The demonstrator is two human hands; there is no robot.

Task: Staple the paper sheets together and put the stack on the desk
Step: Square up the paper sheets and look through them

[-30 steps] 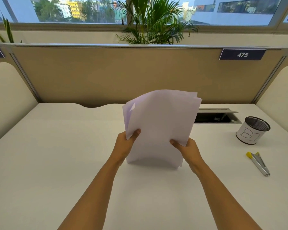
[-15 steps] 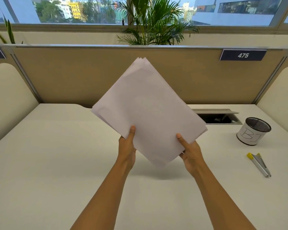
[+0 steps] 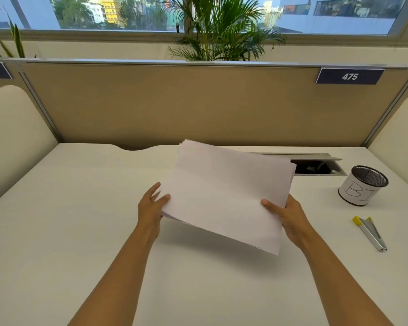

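A stack of white paper sheets hangs nearly flat a little above the white desk, casting a shadow beneath. My right hand grips its right edge, thumb on top. My left hand is at the stack's left corner, fingers spread and touching the edge; a firm grip there is not clear. A silver stapler with a yellow end lies on the desk at the right, apart from both hands.
A mesh pen cup wrapped in white paper stands at the right rear. An open cable hatch is set into the desk behind the paper. A tan partition closes off the back, with side panels left and right.
The stack was upright on the desk, then lifted and tilted as a diamond. Now it has dropped lower and turned nearly flat, and my left fingers have loosened at its corner.
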